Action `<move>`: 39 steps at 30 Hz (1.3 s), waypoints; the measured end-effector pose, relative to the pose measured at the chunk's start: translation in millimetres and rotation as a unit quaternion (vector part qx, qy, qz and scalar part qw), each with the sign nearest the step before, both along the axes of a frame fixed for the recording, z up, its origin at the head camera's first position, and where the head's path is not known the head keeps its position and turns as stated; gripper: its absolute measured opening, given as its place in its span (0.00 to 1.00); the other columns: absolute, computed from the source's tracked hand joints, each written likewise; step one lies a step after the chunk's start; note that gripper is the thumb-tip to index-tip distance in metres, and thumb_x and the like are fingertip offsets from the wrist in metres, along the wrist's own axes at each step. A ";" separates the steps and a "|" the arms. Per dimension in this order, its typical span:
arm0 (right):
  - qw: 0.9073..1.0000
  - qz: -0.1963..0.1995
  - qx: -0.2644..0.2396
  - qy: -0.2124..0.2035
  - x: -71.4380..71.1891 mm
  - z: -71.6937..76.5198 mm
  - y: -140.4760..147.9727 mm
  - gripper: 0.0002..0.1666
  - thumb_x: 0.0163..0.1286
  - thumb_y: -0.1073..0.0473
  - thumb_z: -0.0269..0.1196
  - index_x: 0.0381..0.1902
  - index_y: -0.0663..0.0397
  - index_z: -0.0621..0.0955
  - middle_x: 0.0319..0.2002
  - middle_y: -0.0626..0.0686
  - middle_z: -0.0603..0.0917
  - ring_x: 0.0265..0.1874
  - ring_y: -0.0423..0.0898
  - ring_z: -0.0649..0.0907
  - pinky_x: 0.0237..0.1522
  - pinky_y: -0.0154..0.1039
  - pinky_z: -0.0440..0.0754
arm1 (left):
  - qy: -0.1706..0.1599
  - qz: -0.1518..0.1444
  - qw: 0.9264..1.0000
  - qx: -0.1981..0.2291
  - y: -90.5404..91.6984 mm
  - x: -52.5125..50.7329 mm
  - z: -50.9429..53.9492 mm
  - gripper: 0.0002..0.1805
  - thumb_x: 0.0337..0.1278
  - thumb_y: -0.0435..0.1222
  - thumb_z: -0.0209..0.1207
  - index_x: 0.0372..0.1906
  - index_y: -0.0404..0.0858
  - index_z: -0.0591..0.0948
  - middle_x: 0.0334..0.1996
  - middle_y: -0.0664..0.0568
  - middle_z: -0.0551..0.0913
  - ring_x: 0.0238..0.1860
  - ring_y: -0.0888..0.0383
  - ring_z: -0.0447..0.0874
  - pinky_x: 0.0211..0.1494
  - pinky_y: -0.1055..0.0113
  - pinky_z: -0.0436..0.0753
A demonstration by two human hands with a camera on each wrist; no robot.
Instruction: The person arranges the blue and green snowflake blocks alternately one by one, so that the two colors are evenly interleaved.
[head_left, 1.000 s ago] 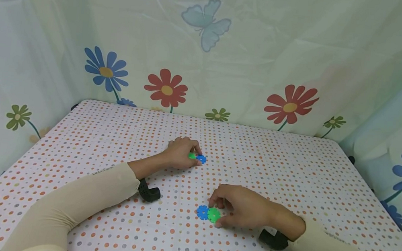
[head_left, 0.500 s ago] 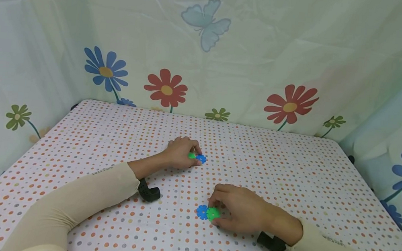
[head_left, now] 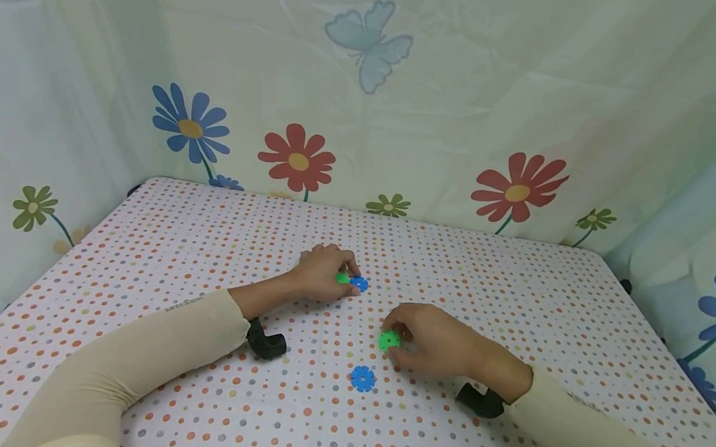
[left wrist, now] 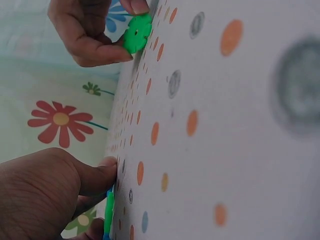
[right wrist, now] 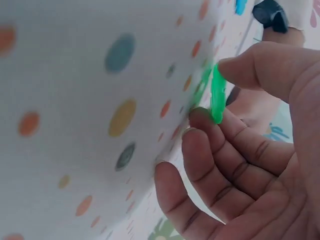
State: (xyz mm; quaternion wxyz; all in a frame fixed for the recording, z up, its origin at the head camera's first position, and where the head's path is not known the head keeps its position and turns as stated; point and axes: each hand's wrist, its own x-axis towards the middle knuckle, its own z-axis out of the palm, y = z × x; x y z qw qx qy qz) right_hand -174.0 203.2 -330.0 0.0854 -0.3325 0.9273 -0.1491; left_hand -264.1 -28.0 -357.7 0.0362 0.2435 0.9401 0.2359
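My right hand (head_left: 437,340) pinches a green notched disc (head_left: 389,341) by its edges, thumb on one side and fingers on the other; in the right wrist view the disc (right wrist: 218,95) stands on edge just off the cloth. A blue notched disc (head_left: 363,379) lies flat nearer me, apart from that hand. Farther back, my left hand (head_left: 324,273) has thumb and index finger at a second blue disc (head_left: 359,284), with another green disc (head_left: 342,278) beside it, partly under the hand. The left wrist view shows that green disc (left wrist: 109,212) edge-on below the fingers.
A white cloth with coloured dots (head_left: 218,397) covers the table. Behind it hangs a curtain (head_left: 433,115) printed with flowers and a butterfly. Black wrist pieces (head_left: 265,342) sit under both forearms.
My right hand has closed on the green disc, lifted it off the near blue disc and carried it away from me. The left hand has stayed in place.
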 end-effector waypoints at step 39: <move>0.997 -0.062 -0.044 -0.007 -90.3 -9.5 -6.3 0.17 0.66 0.57 0.67 0.51 0.58 0.83 0.41 0.50 0.85 0.35 0.40 0.82 0.41 0.38 0.82 | -0.001 0.000 1.000 0.002 0.2 -0.4 0.0 0.14 0.57 0.49 0.66 0.46 0.52 0.83 0.44 0.53 0.80 0.48 0.53 0.74 0.54 0.47 0.70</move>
